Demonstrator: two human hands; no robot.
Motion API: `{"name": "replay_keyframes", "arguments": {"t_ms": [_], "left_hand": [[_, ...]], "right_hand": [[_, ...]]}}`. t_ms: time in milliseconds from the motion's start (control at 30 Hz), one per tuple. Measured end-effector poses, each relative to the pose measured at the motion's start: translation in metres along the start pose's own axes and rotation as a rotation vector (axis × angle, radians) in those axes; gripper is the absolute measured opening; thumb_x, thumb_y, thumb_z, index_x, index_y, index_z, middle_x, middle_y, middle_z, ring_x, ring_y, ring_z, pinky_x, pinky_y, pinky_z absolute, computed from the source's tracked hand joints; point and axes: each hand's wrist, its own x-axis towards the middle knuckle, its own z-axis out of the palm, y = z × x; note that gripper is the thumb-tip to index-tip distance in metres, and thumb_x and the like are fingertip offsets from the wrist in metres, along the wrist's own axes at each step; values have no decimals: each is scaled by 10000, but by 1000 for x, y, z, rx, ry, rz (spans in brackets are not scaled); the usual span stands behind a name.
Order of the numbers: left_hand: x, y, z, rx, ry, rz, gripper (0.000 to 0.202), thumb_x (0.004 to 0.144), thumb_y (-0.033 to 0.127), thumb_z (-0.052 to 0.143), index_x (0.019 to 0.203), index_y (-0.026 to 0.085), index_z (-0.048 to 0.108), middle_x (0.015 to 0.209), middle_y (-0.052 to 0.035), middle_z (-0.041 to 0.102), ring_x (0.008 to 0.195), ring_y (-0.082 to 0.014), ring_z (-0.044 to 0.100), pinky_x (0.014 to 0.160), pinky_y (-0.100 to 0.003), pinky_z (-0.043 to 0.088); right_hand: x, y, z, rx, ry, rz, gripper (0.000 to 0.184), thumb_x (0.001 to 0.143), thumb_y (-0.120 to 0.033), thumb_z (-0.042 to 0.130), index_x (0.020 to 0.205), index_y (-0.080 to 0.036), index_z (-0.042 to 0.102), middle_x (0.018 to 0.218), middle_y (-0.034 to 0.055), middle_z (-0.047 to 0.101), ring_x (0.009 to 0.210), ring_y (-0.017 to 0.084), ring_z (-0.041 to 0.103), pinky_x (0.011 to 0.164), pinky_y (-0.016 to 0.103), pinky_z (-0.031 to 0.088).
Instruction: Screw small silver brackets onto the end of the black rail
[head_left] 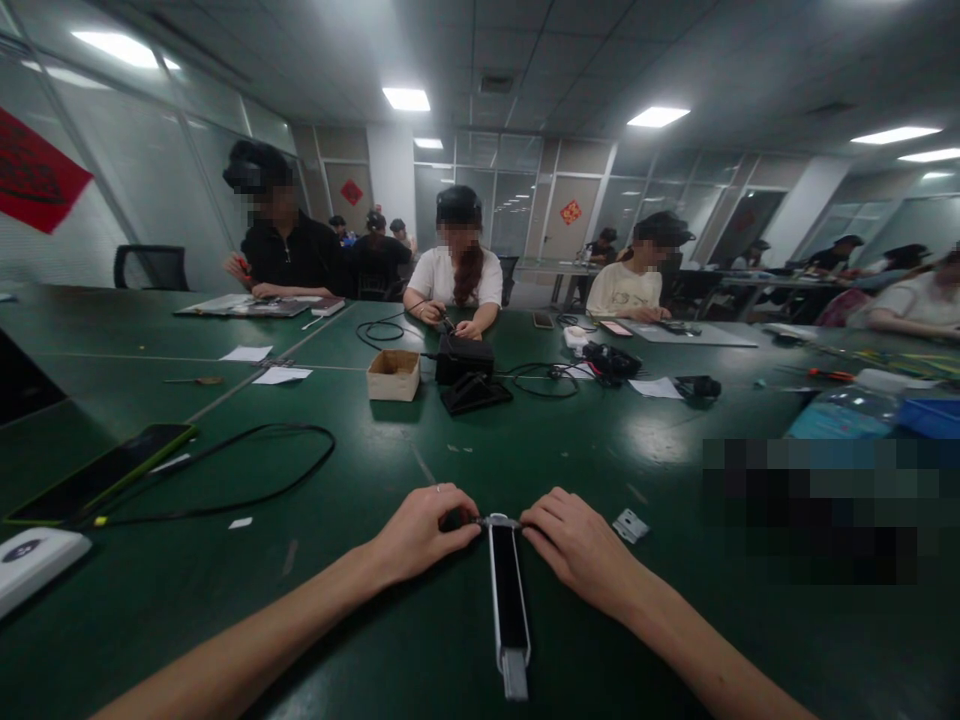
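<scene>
In the head view, a long, narrow device point(509, 590) with a black face and a pale frame lies on the green table between my hands. A lighter tab point(514, 676) sticks out of its near end. At the far end, my left hand point(427, 525) is closed in a pinch on the left side, with something small and dark at its fingertips. My right hand point(574, 540) has its thumb and fingers together at the opposite side of that end. What exactly each pinch holds is too small to make out. A small metallic-looking piece point(631, 526) lies beyond my right wrist.
A phone point(105, 475) and a looped black cable point(285, 500) lie to the left, near a white box point(37, 565). Ahead stand an open carton point(394, 377) and a black device point(465, 360). A bottle point(847, 410) is at right. Several people sit across the table.
</scene>
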Motion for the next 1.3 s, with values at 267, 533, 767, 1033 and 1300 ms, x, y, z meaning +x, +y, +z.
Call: {"name": "replay_keyframes", "arguments": {"t_ms": [267,533,767,1033,1300], "left_hand": [[1,1,0,9,-9,-5,167,826,268,604,966,183,634,847,-4,619,703,-139,543,637,-242,421],[3,4,-2,18,-32,3,172,853,272,540,948,190,657,856,-17,623,700,-140,544,633,-237,432],[7,-1,0,51,-3,41,235,859,341,486,939,199,657,841,-19,644,656,-147,551,624,-249,457],[4,-5,5,116,5,67,271,892,362,446,978,208,652,914,-34,652,740,-167,596,661,-263,487],[3,-13,9,151,41,107,281,911,374,441,990,214,658,918,-35,668,800,-179,621,726,-286,503]], "right_hand": [[1,0,1,-5,5,1,196,906,-160,451,983,-160,631,926,74,630,838,187,541,723,331,457],[1,-2,-7,-45,-19,-2,183,908,-170,476,1007,-151,627,942,70,634,856,180,539,735,317,446],[2,0,-8,-89,-42,-2,211,928,-229,466,1040,-145,623,969,59,633,865,171,523,735,307,427],[3,-2,-11,-97,-57,-3,217,930,-219,462,1052,-139,623,977,64,631,858,171,519,718,299,422],[2,-1,-8,-106,-47,-8,210,927,-219,467,1043,-140,623,966,68,631,860,173,523,729,302,420]]}}
